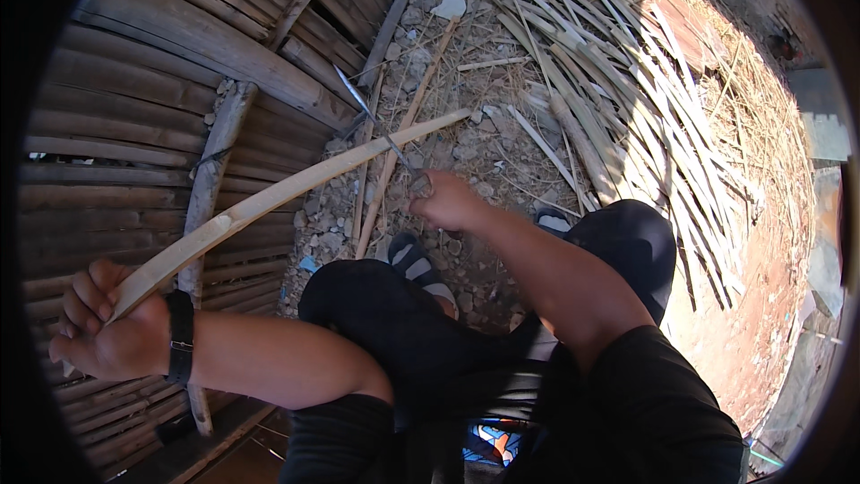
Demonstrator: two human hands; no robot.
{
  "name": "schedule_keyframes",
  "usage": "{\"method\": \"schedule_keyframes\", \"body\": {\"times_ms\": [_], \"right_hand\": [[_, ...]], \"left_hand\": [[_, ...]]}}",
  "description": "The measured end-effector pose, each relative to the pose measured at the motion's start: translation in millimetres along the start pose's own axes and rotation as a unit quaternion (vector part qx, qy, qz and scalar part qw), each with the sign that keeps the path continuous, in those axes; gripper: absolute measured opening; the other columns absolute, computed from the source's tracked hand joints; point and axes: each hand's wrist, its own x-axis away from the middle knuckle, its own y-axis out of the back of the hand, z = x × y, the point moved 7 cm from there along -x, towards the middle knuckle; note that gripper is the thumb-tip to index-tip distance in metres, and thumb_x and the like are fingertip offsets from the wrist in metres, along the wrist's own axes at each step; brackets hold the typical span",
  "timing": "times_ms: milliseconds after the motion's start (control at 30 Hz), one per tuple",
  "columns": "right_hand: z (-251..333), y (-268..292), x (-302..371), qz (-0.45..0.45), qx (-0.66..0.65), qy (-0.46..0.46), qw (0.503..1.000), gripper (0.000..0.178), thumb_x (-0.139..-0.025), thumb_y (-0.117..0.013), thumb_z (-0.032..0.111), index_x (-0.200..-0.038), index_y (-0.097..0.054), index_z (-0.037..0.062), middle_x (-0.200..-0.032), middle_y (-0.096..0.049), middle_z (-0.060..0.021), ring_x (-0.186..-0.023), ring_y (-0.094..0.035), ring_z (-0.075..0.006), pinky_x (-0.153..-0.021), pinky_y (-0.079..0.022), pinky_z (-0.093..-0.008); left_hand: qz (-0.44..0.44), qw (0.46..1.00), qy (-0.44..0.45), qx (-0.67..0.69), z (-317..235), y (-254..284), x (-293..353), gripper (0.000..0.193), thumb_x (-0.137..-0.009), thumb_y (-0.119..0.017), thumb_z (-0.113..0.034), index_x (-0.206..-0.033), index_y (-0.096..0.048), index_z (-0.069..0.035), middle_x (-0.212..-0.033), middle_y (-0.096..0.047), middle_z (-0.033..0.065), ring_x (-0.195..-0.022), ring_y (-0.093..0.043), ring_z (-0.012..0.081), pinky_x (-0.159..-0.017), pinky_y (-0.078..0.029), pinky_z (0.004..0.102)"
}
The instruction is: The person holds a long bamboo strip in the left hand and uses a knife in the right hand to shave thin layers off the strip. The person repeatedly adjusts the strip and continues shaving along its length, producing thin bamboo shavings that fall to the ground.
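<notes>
My left hand (pixel 112 327), with a black watch strap at the wrist, is closed round the near end of a long pale bamboo strip (pixel 269 197). The strip slants up to the right across the wall and the ground, bowing slightly, with a node partway along. My right hand (pixel 443 202) is closed on a knife, its handle mostly hidden in the fist. The long, narrow knife blade (pixel 365 108) points up and left, crossing the strip near its far end. Whether the edge touches or bites into the strip, I cannot tell.
A slatted bamboo wall (pixel 116 134) with a pole (pixel 219 143) stands close on the left. Brown sticks (pixel 408 116) lie over stony ground between wall and feet. A big pile of split bamboo strips (pixel 618 81) spreads at the right. A sandalled foot (pixel 419 264) is below the knife.
</notes>
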Motion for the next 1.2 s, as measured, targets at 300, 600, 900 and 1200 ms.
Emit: {"method": "schedule_keyframes", "body": {"times_ms": [300, 600, 900, 1200], "right_hand": [[-19.7, 22.2, -15.2, -0.095, 0.129, 0.022, 0.987, 0.044, -0.08, -0.072, 0.025, -0.112, -0.058, -0.0016, -0.096, -0.067, -0.0232, -0.087, -0.068, -0.0352, -0.08, -0.052, -0.0411], [74.3, -20.5, 23.0, -0.014, 0.145, 0.243, 0.959, 0.04, -0.078, -0.07, 0.02, -0.111, -0.061, -0.0013, -0.083, -0.066, -0.0227, -0.079, -0.067, -0.0341, -0.077, -0.052, -0.041], [83.8, 19.3, 38.1, 0.135, 0.158, 0.006, 0.978, 0.024, -0.077, -0.072, 0.014, -0.096, -0.061, 0.0048, -0.072, -0.063, -0.0039, -0.055, -0.056, -0.0097, -0.055, -0.047, -0.0273], [77.2, 39.9, 38.0, 0.098, 0.196, -0.052, 0.974, 0.03, -0.076, -0.073, 0.015, -0.102, -0.062, 0.0055, -0.067, -0.06, -0.0021, -0.052, -0.053, -0.0108, -0.055, -0.047, -0.0273]], "left_hand": [[0.061, 0.993, 0.034, 0.092, -0.7, -9.6, -1.0, 0.034, -0.094, -0.053, -0.041, -0.07, -0.041, -0.02, -0.054, -0.032, -0.0061, -0.048, -0.031, 0.0098, -0.051, -0.025, 0.0269], [0.146, 0.97, 0.059, 0.185, -2.2, -20.4, 1.6, 0.037, -0.075, -0.078, -0.038, -0.066, -0.048, -0.021, -0.055, -0.04, -0.0098, -0.049, -0.033, 0.0064, -0.053, -0.026, 0.0247], [0.268, 0.917, 0.046, 0.291, -9.6, -27.1, 10.4, 0.042, -0.07, -0.085, -0.036, -0.067, -0.045, -0.026, -0.051, -0.041, -0.0158, -0.044, -0.036, -0.002, -0.048, -0.023, 0.0164], [0.373, 0.821, 0.056, 0.429, -13.4, -73.4, 34.9, 0.044, -0.071, -0.084, -0.041, -0.065, -0.044, -0.027, -0.049, -0.04, -0.0167, -0.043, -0.036, -0.0045, -0.046, -0.023, 0.0126]]}}
